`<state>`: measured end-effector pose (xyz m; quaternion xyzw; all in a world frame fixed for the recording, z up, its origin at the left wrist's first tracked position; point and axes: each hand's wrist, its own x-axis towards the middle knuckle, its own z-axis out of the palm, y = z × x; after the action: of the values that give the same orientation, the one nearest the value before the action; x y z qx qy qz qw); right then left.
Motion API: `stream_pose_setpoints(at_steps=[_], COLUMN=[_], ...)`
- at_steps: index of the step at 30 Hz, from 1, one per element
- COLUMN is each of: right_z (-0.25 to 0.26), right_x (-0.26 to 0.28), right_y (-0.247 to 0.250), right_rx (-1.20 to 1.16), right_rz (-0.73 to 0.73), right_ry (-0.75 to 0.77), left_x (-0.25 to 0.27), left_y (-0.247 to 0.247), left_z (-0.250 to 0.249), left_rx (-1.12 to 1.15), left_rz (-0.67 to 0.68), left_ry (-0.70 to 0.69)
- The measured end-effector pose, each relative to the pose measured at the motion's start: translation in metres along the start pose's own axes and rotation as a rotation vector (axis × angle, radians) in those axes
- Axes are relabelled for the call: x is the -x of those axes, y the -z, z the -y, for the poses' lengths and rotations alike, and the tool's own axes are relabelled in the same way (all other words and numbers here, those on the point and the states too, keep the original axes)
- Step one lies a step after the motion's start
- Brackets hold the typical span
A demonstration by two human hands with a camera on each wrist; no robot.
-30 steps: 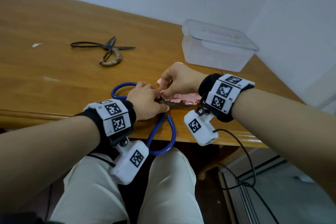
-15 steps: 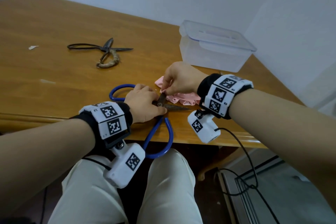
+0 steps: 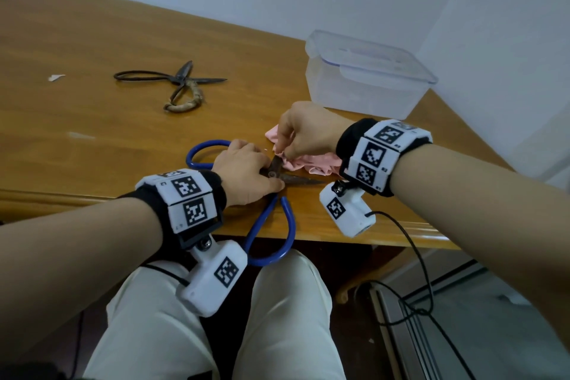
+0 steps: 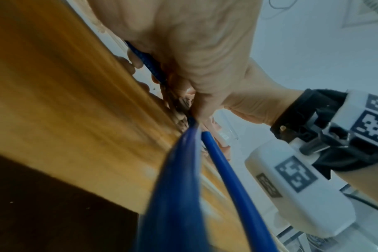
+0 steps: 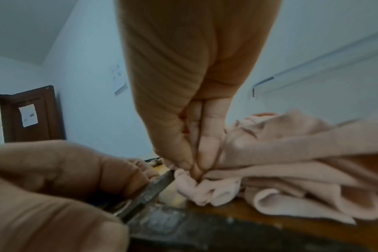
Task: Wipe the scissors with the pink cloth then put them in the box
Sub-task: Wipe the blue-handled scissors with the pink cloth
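Blue-handled scissors lie at the table's front edge with dark blades spread apart, one handle loop overhanging the edge. My left hand grips them at the pivot; the blue handles run out from under its fingers. My right hand pinches the pink cloth against the upper blade, with the crumpled cloth trailing to the right. The clear plastic box stands behind the hands, near the wall.
An old black pair of scissors with a wrapped handle lies open at mid-table to the left. A small white scrap lies farther left. The wooden table ends just under my wrists; a black cable hangs below.
The scissor blades have spread apart and come into view. My right hand has drawn the cloth along the upper blade, away from the pivot. My left hand has stayed on the pivot.
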<state>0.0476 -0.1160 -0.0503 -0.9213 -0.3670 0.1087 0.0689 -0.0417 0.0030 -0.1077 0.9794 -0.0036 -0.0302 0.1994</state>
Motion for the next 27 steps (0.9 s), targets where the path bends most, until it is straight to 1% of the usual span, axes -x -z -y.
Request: stream_pose_setpoints(at_steps=[4, 7, 8, 11, 13, 18, 27], right_z=[0.001, 0.000, 0.000, 0.000, 0.002, 0.004, -0.009], right_x=[-0.006, -0.008, -0.009, -0.007, -0.006, -0.010, -0.020], right_y=[0.003, 0.004, 0.005, 0.004, 0.004, 0.006, 0.005], right_rx=[0.059, 0.146, 0.148, 0.100, 0.120, 0.248, 0.260], right_rz=[-0.062, -0.106, -0.095, 0.012, 0.043, -0.029, -0.060], right_ry=[-0.022, -0.040, -0.040, -0.019, -0.001, 0.026, -0.027], left_x=[0.000, 0.000, -0.001, 0.000, -0.001, -0.001, 0.000], left_y=[0.000, 0.000, 0.000, 0.002, 0.001, 0.000, 0.002], left_z=[0.001, 0.001, 0.001, 0.001, 0.001, 0.000, 0.000], left_rx=[-0.005, -0.012, -0.013, -0.006, -0.003, -0.007, 0.015], left_rz=[0.005, 0.005, 0.005, 0.005, 0.007, 0.005, 0.021], left_ry=[0.002, -0.004, -0.004, 0.000, -0.007, -0.011, -0.014])
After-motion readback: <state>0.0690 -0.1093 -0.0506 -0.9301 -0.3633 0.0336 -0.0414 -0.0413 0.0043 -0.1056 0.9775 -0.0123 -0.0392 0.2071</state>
